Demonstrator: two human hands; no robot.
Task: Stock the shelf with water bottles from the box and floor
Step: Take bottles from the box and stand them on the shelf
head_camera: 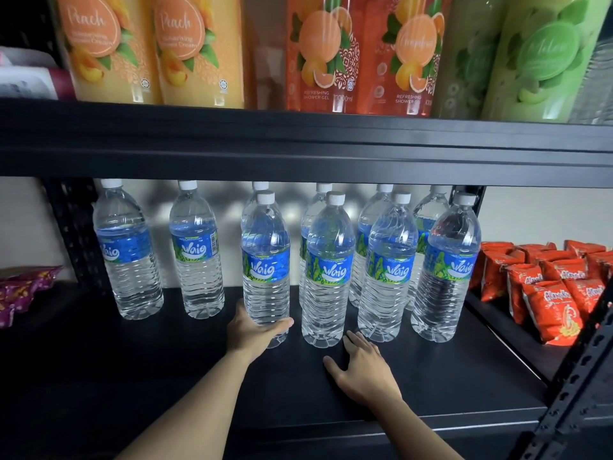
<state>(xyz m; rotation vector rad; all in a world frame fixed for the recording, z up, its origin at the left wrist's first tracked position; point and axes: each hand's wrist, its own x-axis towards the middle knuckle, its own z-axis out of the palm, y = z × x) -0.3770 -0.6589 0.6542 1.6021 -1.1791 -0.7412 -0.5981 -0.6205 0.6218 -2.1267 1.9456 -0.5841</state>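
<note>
Several clear water bottles with blue labels and white caps stand upright in two rows on the black shelf [132, 376]. My left hand [253, 333] is wrapped around the base of the front-row water bottle [265, 260], which stands on the shelf. To its right stands another front bottle [326, 270]. My right hand [361, 370] lies flat on the shelf just in front of that bottle, fingers spread, holding nothing. Two single bottles [127, 254] stand at the back left. The box and the floor are out of view.
Orange-red snack packets [550, 293] fill the shelf bay to the right, behind a black perforated upright [577, 376]. A purple packet [20, 290] lies at the far left. Tall shower gel bottles [325, 51] stand on the upper shelf, whose black beam [298, 144] hangs low over the bottle caps.
</note>
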